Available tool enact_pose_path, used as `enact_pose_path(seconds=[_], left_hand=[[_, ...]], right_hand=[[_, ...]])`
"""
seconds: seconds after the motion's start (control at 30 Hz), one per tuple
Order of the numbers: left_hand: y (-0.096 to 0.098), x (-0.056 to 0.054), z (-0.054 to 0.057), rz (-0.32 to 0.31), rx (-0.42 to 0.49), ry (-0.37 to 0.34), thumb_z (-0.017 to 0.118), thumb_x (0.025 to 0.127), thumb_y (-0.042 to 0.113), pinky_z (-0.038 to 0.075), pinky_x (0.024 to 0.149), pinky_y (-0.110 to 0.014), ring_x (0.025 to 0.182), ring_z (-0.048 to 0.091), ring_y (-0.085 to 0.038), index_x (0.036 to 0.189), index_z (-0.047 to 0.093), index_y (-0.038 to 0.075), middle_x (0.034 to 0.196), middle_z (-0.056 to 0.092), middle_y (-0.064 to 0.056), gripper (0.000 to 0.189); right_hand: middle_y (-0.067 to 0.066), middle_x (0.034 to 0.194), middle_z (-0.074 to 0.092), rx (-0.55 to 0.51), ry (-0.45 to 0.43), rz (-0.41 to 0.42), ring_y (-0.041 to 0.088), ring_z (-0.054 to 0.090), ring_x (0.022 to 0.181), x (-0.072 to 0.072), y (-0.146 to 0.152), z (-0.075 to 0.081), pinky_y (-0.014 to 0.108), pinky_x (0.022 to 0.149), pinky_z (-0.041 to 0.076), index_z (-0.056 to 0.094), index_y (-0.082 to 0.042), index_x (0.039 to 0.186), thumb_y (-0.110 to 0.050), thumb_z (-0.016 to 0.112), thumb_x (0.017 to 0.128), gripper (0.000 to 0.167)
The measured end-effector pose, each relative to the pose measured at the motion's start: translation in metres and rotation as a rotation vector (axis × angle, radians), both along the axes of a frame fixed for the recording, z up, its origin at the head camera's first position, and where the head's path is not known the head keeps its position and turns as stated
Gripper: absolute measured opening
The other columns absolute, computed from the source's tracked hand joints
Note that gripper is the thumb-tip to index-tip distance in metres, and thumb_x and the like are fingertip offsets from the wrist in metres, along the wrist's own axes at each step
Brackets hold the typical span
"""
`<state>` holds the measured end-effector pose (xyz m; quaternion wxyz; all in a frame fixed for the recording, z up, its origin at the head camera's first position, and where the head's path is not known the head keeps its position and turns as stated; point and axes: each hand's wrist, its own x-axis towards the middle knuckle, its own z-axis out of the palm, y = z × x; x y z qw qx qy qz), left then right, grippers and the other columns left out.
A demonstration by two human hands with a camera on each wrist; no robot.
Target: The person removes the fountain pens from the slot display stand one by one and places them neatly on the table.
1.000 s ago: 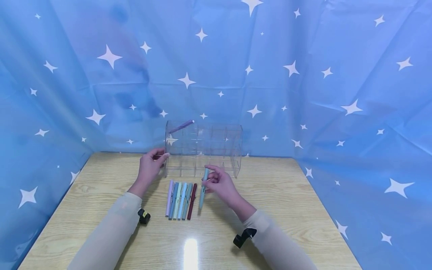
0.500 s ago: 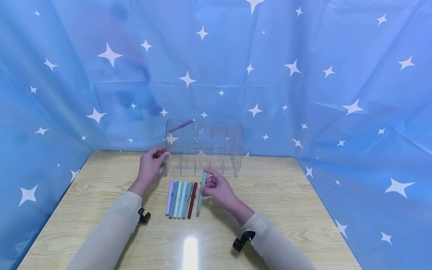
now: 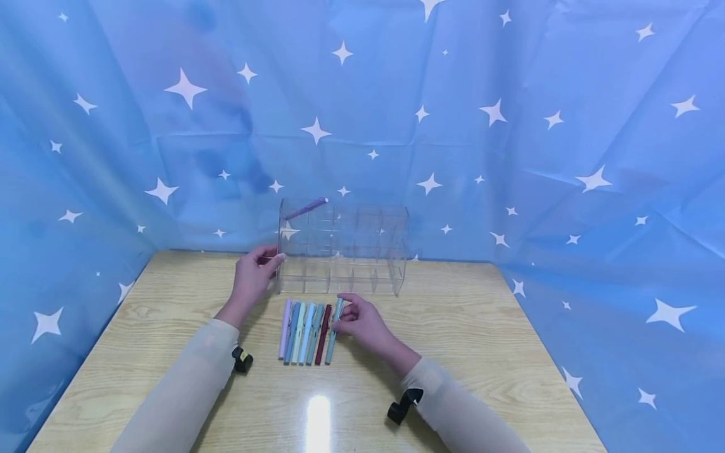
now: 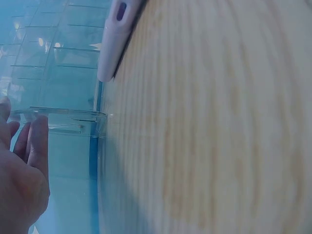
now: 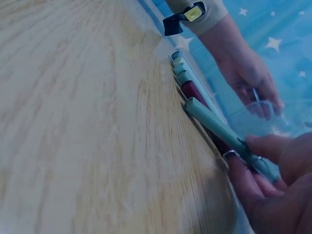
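Note:
My right hand (image 3: 365,322) pinches a teal pen (image 5: 217,126) between thumb and fingers, at the right end of a row of pens. Beside it lies a dark red pen (image 3: 323,336); further left are several blue and green pens and a lilac pen (image 3: 284,333). My left hand (image 3: 253,277) grips the left side wall of a clear divided organizer (image 3: 340,286), thumb in front and fingers behind. The left wrist view shows those fingertips (image 4: 38,131) at the clear panel's edge. A purple pen (image 3: 306,208) leans in the organizer's top left compartment.
The organizer stands at the back of the wooden table (image 3: 481,352), close before a blue star-patterned curtain (image 3: 374,113). A black wrist camera (image 3: 403,406) sits on the right forearm, and another camera (image 3: 242,360) on the left.
My right hand has moved toward me and slightly left, bringing the teal pen down beside the dark red pen at the row's right end. The left hand stays on the organizer.

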<state>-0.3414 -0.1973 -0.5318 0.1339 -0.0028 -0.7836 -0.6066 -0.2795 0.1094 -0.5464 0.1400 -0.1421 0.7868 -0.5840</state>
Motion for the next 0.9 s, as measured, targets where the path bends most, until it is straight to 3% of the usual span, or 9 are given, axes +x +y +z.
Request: enact_pose_path(seconds=[0.47,0.9], left_hand=[[-0.001,0.0,0.0,-0.006,-0.006,0.006,0.078,0.107,0.026,0.065,0.078,-0.023,0.099,0.068,-0.026,0.139,0.072,0.001,0.115,0.074,-0.018,0.041],[-0.001,-0.002,-0.003,-0.002,0.0,0.021,0.077,0.107,0.017,0.065,0.076,-0.023,0.097,0.068,-0.024,0.139,0.072,0.0,0.115,0.074,-0.019,0.037]], right_hand=[[0.014,0.113,0.071,0.196,0.053,0.054,0.018,0.068,0.095,-0.008,-0.002,0.005,0.031,0.085,0.059,0.056,0.004,0.156,-0.012,0.091,0.094,0.073],[0.01,0.111,0.065,0.292,0.092,0.045,0.02,0.06,0.097,-0.009,-0.009,0.007,0.034,0.084,0.055,0.061,0.006,0.149,-0.016,0.094,0.091,0.071]])
